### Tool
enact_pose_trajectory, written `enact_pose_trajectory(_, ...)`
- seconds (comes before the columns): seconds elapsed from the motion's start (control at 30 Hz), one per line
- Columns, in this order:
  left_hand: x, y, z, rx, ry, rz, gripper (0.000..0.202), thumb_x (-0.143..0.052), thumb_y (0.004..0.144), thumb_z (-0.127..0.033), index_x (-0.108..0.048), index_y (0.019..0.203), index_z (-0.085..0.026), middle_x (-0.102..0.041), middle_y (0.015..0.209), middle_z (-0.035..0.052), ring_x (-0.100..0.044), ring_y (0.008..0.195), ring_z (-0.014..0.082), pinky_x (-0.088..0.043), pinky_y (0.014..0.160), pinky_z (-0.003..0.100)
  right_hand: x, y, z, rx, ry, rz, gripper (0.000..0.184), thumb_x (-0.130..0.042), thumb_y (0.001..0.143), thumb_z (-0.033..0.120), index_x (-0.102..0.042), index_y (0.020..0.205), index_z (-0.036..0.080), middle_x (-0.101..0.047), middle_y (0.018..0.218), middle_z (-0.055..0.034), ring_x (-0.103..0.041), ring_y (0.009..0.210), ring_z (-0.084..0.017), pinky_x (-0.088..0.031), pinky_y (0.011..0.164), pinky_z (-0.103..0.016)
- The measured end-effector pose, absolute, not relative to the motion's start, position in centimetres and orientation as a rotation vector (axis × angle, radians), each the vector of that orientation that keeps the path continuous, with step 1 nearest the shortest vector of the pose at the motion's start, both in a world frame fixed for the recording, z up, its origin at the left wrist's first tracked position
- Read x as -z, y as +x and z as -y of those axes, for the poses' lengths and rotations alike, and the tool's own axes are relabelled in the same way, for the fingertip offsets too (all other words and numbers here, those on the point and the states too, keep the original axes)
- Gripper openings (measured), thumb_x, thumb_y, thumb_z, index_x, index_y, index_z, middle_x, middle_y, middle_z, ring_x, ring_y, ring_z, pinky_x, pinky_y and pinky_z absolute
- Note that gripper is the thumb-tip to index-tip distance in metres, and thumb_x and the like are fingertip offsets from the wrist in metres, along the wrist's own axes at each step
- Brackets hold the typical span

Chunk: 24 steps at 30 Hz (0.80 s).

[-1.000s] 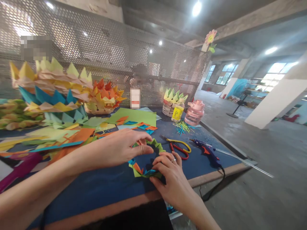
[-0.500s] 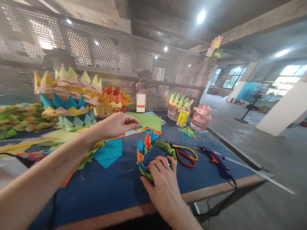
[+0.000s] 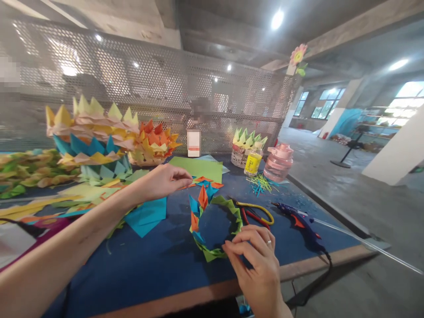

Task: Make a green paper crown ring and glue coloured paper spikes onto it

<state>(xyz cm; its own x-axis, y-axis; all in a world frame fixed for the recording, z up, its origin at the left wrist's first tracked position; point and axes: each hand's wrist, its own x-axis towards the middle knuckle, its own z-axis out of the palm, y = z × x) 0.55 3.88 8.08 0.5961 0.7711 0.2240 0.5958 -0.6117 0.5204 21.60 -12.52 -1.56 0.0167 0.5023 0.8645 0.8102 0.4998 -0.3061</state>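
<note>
A paper crown [image 3: 238, 216], a green folded-paper ring with blue and orange points on its left side, rests on the table in front of me. My right hand [image 3: 256, 265] pinches its near right rim between thumb and fingers. Farther back, my left hand [image 3: 168, 180] is closed with fingertips together, beside several small orange and blue folded-paper pieces [image 3: 217, 185]. Whether anything is between those fingertips is hidden. Red-and-yellow-handled scissors [image 3: 263, 212] lie right of the crown, partly behind my right hand.
A blue glue gun [image 3: 303, 221] with a clear stick and cord lies at the right edge. Behind are a yellow-labelled bottle [image 3: 253, 163], a pink bottle [image 3: 278, 163] and paper shreds [image 3: 261, 183]. Finished crowns [image 3: 92, 145] stack at left; blue sheets [image 3: 147, 216] lie under my left arm.
My right hand has moved from over the crown's near side to its right front rim, now pinching it. My left hand has stayed near the folded pieces, its fingers closer together.
</note>
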Motion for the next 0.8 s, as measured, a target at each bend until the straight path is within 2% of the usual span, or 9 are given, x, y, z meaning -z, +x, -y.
enact_pose_trajectory(0.2,-8.0,1.5,-4.4,-0.637,2.448,-1.147,0.030,-0.052,0.083,-0.041,-0.072,0.088,-0.020,-0.075,0.090,-0.0004,-0.067,0.089,0.0193,-0.047,0.077,0.023,1.9,21.8,12.1,0.360,-1.047,1.640,0.020,-0.070,0.077,0.009,-0.059,0.065,0.021,-0.062,0.064,0.0026,-0.058,0.078,-0.017,-0.040,0.079,-0.035)
enact_pose_trajectory(0.33,-7.5,3.6,-7.2,-0.519,2.534,-1.214,0.030,-0.053,0.080,-0.038,-0.074,0.088,-0.019,-0.076,0.090,0.0023,-0.067,0.086,0.0213,-0.046,0.074,0.025,2.3,22.5,12.0,0.313,-0.996,1.652,0.022,-0.071,0.078,0.010,-0.057,0.064,0.021,-0.063,0.064,0.0031,-0.059,0.078,-0.017,-0.043,0.077,-0.033)
enact_pose_trajectory(0.43,-6.5,6.1,-10.3,-0.408,2.558,-1.189,0.024,-0.057,0.078,-0.031,-0.075,0.085,-0.017,-0.076,0.085,0.0033,-0.068,0.082,0.0213,-0.047,0.071,0.025,2.9,23.3,11.8,0.315,-0.958,1.723,0.014,-0.071,0.079,0.013,-0.064,0.077,0.024,-0.070,0.074,0.0045,-0.061,0.085,-0.018,-0.046,0.079,-0.032)
enact_pose_trajectory(0.53,-5.2,9.0,-13.2,-0.244,2.566,-1.145,0.016,-0.062,0.080,-0.027,-0.072,0.086,-0.015,-0.073,0.084,0.0026,-0.067,0.083,0.0200,-0.049,0.074,0.026,3.6,24.0,11.6,0.304,-0.951,1.814,0.018,-0.068,0.082,0.015,-0.066,0.097,0.026,-0.074,0.088,0.0037,-0.061,0.095,-0.019,-0.050,0.083,-0.031)
enact_pose_trajectory(0.67,-3.6,12.2,-15.0,-0.040,2.555,-1.103,0.027,-0.058,0.090,-0.034,-0.062,0.107,-0.013,-0.063,0.108,0.0059,-0.063,0.091,0.0213,-0.054,0.078,0.039,4.2,24.2,11.2,0.232,-0.983,1.796,0.027,-0.061,0.087,0.014,-0.062,0.112,0.022,-0.072,0.104,-0.0017,-0.061,0.102,-0.020,-0.053,0.086,-0.031)
enact_pose_trajectory(0.73,-2.9,13.2,-15.3,0.027,2.540,-1.087,0.029,-0.058,0.090,-0.033,-0.059,0.112,-0.014,-0.061,0.113,0.0067,-0.062,0.095,0.0226,-0.054,0.079,0.040,4.2,24.0,11.0,0.248,-0.947,1.774,0.025,-0.065,0.084,0.015,-0.064,0.109,0.022,-0.074,0.099,-0.0016,-0.063,0.098,-0.020,-0.053,0.084,-0.032)
enact_pose_trajectory(0.8,-2.3,13.8,-15.3,0.056,2.524,-1.090,0.030,-0.058,0.090,-0.033,-0.058,0.114,-0.014,-0.060,0.115,0.0072,-0.061,0.096,0.0228,-0.053,0.080,0.040,4.2,23.7,11.0,0.261,-0.898,1.725,0.020,-0.073,0.078,0.017,-0.066,0.096,0.023,-0.075,0.086,0.0012,-0.065,0.089,-0.020,-0.053,0.083,-0.032)
